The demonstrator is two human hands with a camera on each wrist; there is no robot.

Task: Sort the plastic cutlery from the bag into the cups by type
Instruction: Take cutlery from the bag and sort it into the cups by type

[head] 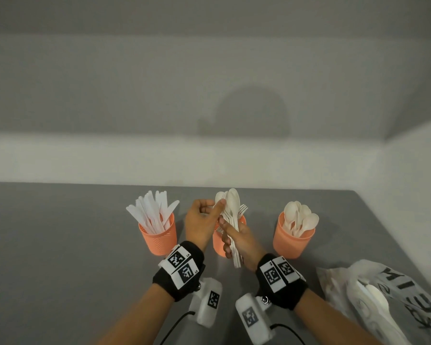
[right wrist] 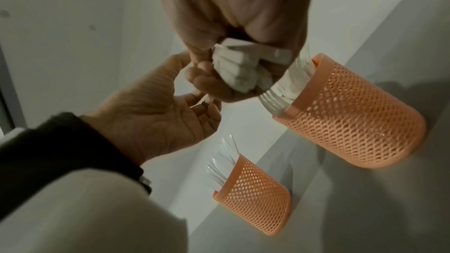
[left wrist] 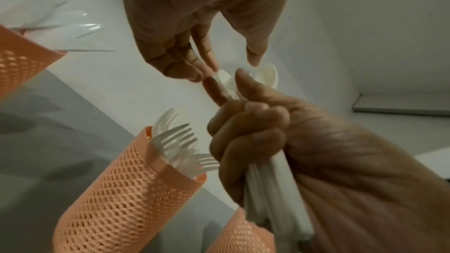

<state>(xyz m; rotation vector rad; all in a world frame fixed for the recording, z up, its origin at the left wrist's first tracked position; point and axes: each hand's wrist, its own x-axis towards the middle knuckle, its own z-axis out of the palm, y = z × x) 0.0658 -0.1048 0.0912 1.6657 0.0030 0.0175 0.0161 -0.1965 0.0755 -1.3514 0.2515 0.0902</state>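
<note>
Three orange mesh cups stand in a row: the knife cup (head: 158,241) on the left, the fork cup (head: 217,244) in the middle, the spoon cup (head: 292,242) on the right. My right hand (head: 230,240) grips a bundle of white cutlery (head: 233,207) by the handles, upright just above the fork cup (left wrist: 134,189). My left hand (head: 218,206) pinches a spoon bowl (left wrist: 246,76) at the top of that bundle, thumb on one side and fingers on the other. The handle ends (right wrist: 243,68) stick out below my right fist. The white printed bag (head: 383,295) lies at the right front with more cutlery inside.
The cups stand on a grey table (head: 60,245) against a white wall. The table's right edge runs close past the spoon cup and the bag. Bare grey surface lies to the left of the knife cup (right wrist: 255,199) and in front of the cups.
</note>
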